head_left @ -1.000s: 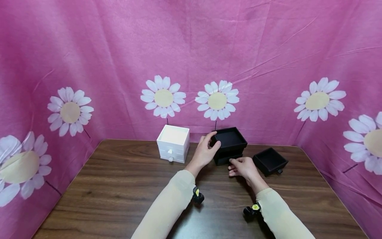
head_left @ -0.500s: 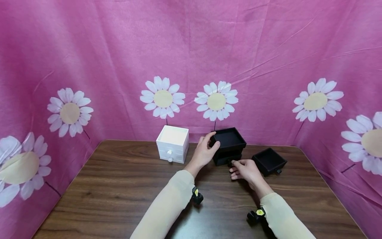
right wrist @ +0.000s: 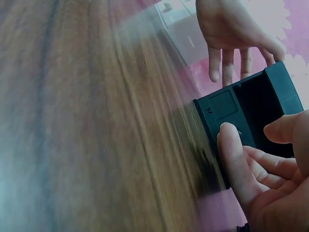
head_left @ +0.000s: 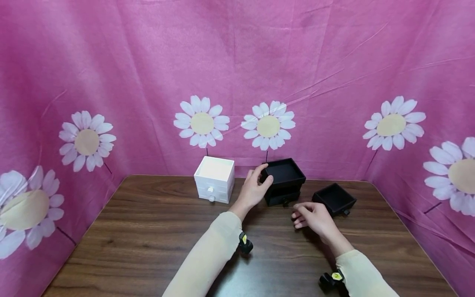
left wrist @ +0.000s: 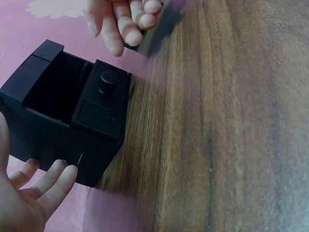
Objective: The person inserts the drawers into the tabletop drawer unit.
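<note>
A small black drawer box [head_left: 287,173] stands at the back of the table, with a shallow tray on top. Its upper slot gapes, and its lower drawer front [left wrist: 91,108] sits in place with a round knob [left wrist: 107,83]. My left hand [head_left: 253,189] rests against the box's left side, fingers fairly straight, thumb by the front corner. Apart from the knob, to its right and nearer me, my right hand [head_left: 315,216] hangs with loosely bent fingers and nothing in them. A loose black drawer [head_left: 334,199], hollow side up, lies beyond my right hand.
Left of the black box stands a white drawer box [head_left: 214,181] with two knobs on its front. All of it sits on a brown wood-grain table [head_left: 148,239]. A pink curtain [head_left: 237,62] with daisies hangs behind and around the table.
My right hand has let go of the lower drawer's knob and drawn back toward me and to the right. My left hand stays at the box.
</note>
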Demonstrator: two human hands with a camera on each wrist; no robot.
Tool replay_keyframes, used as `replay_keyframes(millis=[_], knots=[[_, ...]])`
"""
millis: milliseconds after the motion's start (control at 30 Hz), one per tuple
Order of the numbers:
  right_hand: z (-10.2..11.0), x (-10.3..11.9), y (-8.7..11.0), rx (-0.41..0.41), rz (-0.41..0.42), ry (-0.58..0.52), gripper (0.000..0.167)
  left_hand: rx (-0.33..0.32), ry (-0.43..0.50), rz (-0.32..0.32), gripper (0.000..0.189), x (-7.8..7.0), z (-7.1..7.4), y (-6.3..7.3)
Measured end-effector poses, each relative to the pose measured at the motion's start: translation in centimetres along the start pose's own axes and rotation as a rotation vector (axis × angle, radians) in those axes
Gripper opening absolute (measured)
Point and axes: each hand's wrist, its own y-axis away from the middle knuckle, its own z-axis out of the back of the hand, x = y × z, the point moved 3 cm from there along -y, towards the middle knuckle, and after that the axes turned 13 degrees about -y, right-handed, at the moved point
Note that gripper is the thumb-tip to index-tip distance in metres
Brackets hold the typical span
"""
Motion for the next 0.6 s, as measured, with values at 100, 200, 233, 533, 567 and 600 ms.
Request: replay_keyframes(millis=[100,200,233,533,567,600], knots=[[0.5,-0.1,0.5,0.004,0.016,0.006,0.038,0.003,0.004,0.001,0.055,0.0,-0.1,-0.1],[1.1,0.0,0.9,0.002,0.028,0.009,0.037,0.004,0.011,0.002,0.056,0.1,-0.2,-0.1],[1.2,0.0,1.0,-0.002,0.030,0.008,0.038,0.005,0.014,0.001,0.056,0.1,-0.2,-0.1],[2.5,0.2,2.3,-0.028,0.060,0.040,0.038,0.005,0.026,0.000,0.056,0.0,-0.1,-0.1],[2.6,0.2,2.4,-0.036,0.063,0.046,0.037,0.005,0.025,0.000,0.056,0.1,-0.1,-0.1],[2.7,0.1,2.5,-0.037,0.068,0.052,0.037,0.006,0.026,0.000,0.056,0.1,-0.1,-0.1]])
